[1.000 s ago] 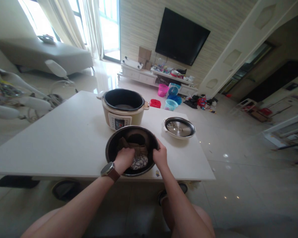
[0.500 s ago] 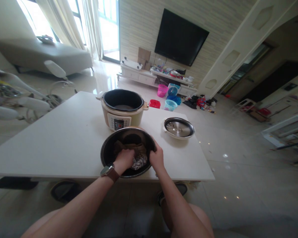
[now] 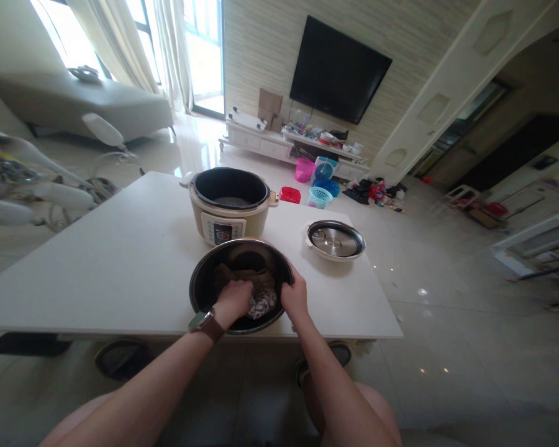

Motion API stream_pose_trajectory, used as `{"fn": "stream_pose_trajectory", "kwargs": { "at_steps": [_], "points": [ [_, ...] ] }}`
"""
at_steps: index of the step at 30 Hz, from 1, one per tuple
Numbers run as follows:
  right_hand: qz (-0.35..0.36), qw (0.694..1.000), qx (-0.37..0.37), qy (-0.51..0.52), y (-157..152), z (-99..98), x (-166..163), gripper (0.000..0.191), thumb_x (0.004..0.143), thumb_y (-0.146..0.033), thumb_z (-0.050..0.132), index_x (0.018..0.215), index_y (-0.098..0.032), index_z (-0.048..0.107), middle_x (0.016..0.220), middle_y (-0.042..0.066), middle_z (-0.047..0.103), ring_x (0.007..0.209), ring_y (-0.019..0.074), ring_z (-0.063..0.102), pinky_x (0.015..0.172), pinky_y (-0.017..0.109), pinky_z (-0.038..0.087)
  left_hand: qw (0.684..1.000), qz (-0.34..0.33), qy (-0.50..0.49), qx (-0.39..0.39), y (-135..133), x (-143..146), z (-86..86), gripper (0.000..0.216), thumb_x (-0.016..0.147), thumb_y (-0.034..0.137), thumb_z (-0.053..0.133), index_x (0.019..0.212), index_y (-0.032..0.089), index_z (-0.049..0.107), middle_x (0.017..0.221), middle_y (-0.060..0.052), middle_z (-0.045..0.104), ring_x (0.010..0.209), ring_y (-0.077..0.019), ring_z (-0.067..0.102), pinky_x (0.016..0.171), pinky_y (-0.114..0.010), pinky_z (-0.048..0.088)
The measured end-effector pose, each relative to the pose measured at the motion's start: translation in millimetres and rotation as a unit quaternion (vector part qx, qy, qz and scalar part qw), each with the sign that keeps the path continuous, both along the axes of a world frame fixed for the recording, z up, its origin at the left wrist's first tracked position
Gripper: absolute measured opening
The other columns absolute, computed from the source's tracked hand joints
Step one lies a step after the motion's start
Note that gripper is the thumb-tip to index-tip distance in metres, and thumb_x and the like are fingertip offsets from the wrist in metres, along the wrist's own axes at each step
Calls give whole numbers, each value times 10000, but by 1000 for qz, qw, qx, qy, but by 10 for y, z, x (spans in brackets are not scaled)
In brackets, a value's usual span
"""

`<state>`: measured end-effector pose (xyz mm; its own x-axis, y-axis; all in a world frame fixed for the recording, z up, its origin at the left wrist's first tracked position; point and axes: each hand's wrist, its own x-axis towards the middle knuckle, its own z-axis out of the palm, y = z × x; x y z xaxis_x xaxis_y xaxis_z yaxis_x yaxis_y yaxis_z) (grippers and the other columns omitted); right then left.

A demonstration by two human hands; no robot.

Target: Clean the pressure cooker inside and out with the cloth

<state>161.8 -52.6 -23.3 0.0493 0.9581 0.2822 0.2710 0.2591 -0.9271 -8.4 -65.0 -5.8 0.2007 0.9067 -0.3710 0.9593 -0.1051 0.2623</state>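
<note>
A dark inner pot (image 3: 205,279) stands at the near edge of the white table (image 3: 121,267). Inside it my left hand (image 3: 233,299), with a watch on the wrist, is closed on a brown and patterned cloth (image 3: 262,302) and presses it against the pot's inner wall. The pot's right rim is gripped by my right hand (image 3: 295,297). Just behind the pot stands a beige rice cooker body (image 3: 229,206), open and without its lid. The cooker's metal lid (image 3: 336,239) lies on the table to the right.
Beyond the table, coloured plastic baskets (image 3: 314,180) stand on the glossy floor before a low TV cabinet (image 3: 279,144) and a wall television (image 3: 339,69). A grey sofa (image 3: 84,105) is at the back left. White chair frames (image 3: 37,186) crowd the left.
The inner pot slid a little to the left between the earliest frame and half a second ago. Both hands have kept their holds since, with barely any movement.
</note>
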Motion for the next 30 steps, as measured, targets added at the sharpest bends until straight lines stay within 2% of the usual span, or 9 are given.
{"fn": "stream_pose_trajectory", "kwargs": {
  "at_steps": [12, 18, 30],
  "points": [
    [-3, 1000, 6, -5, 2, -22, 6, 777, 653, -74, 454, 1351, -236, 755, 1364, -13, 754, 1460, 222, 578, 1309, 444, 383, 1000, 0, -6, 8, 14, -13, -31, 354, 919, 26, 561, 1171, 114, 793, 1230, -204, 780, 1191, -322, 747, 1004, -371, 571],
    [-5, 1000, 7, -2, 8, -32, 2, 781, 651, -73, 459, 1357, -235, 752, 1351, -11, 761, 1460, 223, 578, 1304, 440, 392, 1000, -4, -3, 3, 6, -2, 3, 380, 936, 18, 512, 1184, 92, 791, 1235, -214, 778, 1190, -349, 745, 1006, -403, 566],
    [-4, 1000, 6, -5, 6, -21, 1, 777, 654, -81, 452, 1356, -230, 751, 1329, -12, 771, 1455, 213, 583, 1302, 430, 390, 1000, 0, 3, 5, 3, 8, 15, 383, 925, 24, 516, 1183, 98, 789, 1226, -219, 779, 1178, -338, 751, 979, -400, 590]
  ]
}}
